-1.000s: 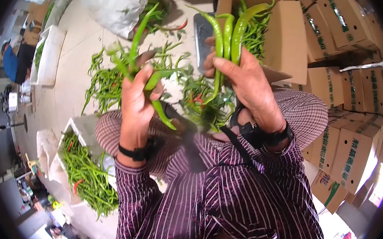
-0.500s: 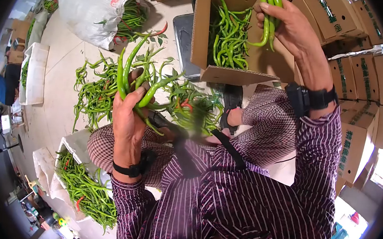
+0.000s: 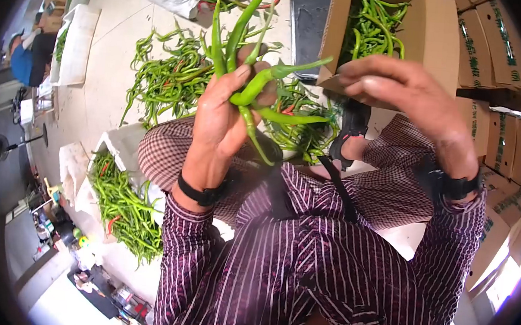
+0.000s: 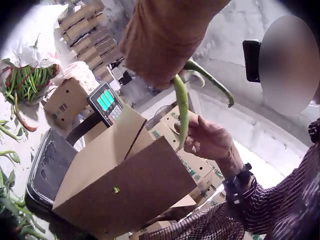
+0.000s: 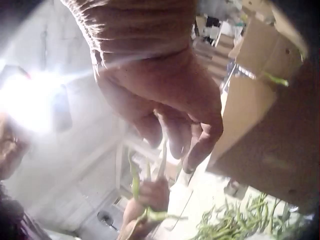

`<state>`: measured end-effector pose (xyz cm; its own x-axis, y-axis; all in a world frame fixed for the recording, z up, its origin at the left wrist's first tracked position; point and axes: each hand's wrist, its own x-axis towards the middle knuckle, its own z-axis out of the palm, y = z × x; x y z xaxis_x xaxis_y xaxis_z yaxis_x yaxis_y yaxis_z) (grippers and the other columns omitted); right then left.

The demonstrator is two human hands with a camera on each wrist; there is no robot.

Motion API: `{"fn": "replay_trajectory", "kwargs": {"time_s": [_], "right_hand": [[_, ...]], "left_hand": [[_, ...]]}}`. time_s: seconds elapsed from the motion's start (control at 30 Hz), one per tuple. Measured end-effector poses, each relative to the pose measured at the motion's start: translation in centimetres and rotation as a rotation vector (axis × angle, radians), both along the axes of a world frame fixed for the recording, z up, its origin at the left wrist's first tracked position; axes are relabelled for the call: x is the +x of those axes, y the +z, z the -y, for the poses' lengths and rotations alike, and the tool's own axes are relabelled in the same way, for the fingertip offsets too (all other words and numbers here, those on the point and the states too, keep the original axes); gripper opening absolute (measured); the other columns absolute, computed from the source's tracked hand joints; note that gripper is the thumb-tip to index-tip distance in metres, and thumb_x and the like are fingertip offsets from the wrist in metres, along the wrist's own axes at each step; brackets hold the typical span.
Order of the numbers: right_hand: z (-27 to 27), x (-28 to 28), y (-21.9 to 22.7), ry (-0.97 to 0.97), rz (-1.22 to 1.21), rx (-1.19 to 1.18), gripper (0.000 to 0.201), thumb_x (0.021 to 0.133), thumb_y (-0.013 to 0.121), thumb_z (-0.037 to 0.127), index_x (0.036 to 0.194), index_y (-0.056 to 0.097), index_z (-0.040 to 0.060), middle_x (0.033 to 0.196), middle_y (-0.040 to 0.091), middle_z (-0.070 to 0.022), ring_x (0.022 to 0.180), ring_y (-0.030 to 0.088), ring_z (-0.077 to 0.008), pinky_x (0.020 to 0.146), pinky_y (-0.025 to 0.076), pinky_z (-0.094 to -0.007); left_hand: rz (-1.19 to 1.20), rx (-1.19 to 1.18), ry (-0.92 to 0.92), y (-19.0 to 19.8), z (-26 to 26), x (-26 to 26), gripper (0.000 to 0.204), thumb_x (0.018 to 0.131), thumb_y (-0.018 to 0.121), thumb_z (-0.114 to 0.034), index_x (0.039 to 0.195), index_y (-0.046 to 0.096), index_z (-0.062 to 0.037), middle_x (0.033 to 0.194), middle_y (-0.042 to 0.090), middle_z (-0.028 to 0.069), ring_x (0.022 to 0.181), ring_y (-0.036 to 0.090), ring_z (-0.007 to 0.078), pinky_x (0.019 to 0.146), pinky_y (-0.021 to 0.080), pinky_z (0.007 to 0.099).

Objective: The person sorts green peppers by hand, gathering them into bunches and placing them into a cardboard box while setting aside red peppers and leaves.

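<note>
The left hand (image 3: pixel 218 114) is gripping several splayed green peppers (image 3: pixel 254 90) above the floor (image 3: pixel 114 49), the right hand (image 3: pixel 419 101) is curving near the carton (image 3: pixel 431 35) while holding nothing, and the outermost peppers are risking a drop, likely from uneven pressure across the bunch.

stacked cardboard cartons (image 3: pixel 484 57) that bore green printed characters too small to read, digital scale display (image 4: pixel 105 101) that glowed with teal digits too blurred to tell
</note>
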<state>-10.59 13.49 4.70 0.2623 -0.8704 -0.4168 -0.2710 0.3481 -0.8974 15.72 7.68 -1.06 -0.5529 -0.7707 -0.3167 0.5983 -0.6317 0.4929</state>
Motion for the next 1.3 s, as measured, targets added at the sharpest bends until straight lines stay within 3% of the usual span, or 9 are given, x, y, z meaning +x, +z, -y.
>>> {"fn": "replay_trajectory", "kwargs": {"time_s": [0.13,0.2,0.27,0.33,0.73,0.9,1.0,1.13,1.3], "right_hand": [[-0.5,5.0,-1.6,0.109,0.146,0.31,0.037,0.093,0.052,0.025,0.12,0.059,0.001,0.114,0.062,-0.0129,0.104,0.058,-0.0186,0.089,0.046,-0.031],[-1.9,5.8,-4.8,0.188,0.147,-0.008,0.04,0.086,0.063,0.024,0.118,0.059,0.0009,0.114,0.061,-0.0143,0.102,0.059,-0.0212,0.086,0.047,-0.0337],[-4.8,6.7,-4.8,0.378,-0.595,-0.802,0.049,0.074,0.072,0.021,0.116,0.058,-0.0007,0.114,0.059,-0.0153,0.098,0.06,-0.0274,0.087,0.046,-0.037],[-5.3,8.3,-1.4,0.145,-0.874,-0.831,0.05,0.069,0.074,0.014,0.114,0.057,-0.0018,0.116,0.057,-0.0176,0.104,0.056,-0.0346,0.088,0.045,-0.0405],[-1.6,13.8,-8.7,-0.396,-0.336,-0.727,0.058,0.085,0.06,0.025,0.129,0.038,-0.0066,0.122,0.051,-0.0277,0.112,0.049,-0.0451,0.094,0.04,-0.0476],[-1.3,12.8,-8.2,-0.387,-0.09,-0.317,0.042,0.08,0.057,0.017,0.117,0.049,-0.0004,0.099,0.06,-0.0231,0.092,0.06,-0.0379,0.082,0.046,-0.0436],[-0.7,10.6,-8.9,-0.499,0.467,-0.174,0.034,0.081,0.055,0.008,0.114,0.053,-0.0027,0.093,0.063,-0.0124,0.085,0.063,-0.0197,0.073,0.052,-0.0313],[-1.2,7.4,-6.3,-0.612,0.817,-0.05,0.041,0.081,0.055,-0.001,0.121,0.049,-0.005,0.104,0.061,-0.0138,0.086,0.063,-0.0207,0.078,0.054,-0.0332],[-1.3,5.4,-5.9,-0.552,0.959,-0.137,0.042,0.083,0.054,0.003,0.124,0.049,-0.0034,0.107,0.061,-0.0132,0.092,0.061,-0.0212,0.087,0.048,-0.0361]], "left_hand": [[0.025,-0.084,-0.068,-0.2,-0.4,0.0,0.042,0.09,0.05,-0.01,0.129,0.04,0.0023,0.093,0.051,0.0081,0.078,0.045,0.0161,0.065,0.039,0.0275],[-0.013,-0.099,-0.091,-0.4,-0.6,-0.2,0.041,0.089,0.052,-0.007,0.128,0.041,0.0016,0.094,0.052,0.0079,0.079,0.048,0.0161,0.068,0.043,0.0292],[0.141,-0.127,-0.04,0.4,-0.9,-0.5,0.042,0.087,0.056,-0.005,0.126,0.043,0.0006,0.095,0.052,0.0072,0.08,0.051,0.0148,0.071,0.046,0.0294],[0.253,-0.161,-0.016,-0.7,-0.5,-0.1,0.039,0.086,0.061,-0.006,0.123,0.047,-0.0016,0.095,0.054,0.0056,0.083,0.055,0.0131,0.073,0.048,0.0262],[0.071,-0.009,0.071,-0.4,-2.7,-1.6,0.034,0.096,0.052,-0.035,0.111,0.055,-0.004,0.104,0.06,0.0069,0.098,0.056,0.0188,0.092,0.043,0.0349],[0.268,-0.141,-0.012,-1.4,-3.5,-1.4,0.04,0.098,0.048,-0.035,0.113,0.055,0.001,0.104,0.059,0.007,0.1,0.054,0.014,0.089,0.042,0.0296],[0.819,-0.751,-0.172,2.1,-2.4,-0.2,0.045,0.096,0.05,-0.03,0.126,0.051,0.0042,0.108,0.062,0.0122,0.101,0.057,0.0149,0.09,0.043,0.0283],[0.678,-0.691,0.291,2.1,-0.5,2.0,0.038,0.096,0.052,-0.026,0.122,0.056,0.0021,0.109,0.064,0.0141,0.097,0.061,0.0191,0.089,0.044,0.0298],[0.691,-0.718,0.128,1.7,-1.2,2.5,0.04,0.092,0.057,-0.02,0.122,0.052,0.005,0.113,0.061,0.0152,0.106,0.059,0.0207,0.09,0.046,0.032]]}}
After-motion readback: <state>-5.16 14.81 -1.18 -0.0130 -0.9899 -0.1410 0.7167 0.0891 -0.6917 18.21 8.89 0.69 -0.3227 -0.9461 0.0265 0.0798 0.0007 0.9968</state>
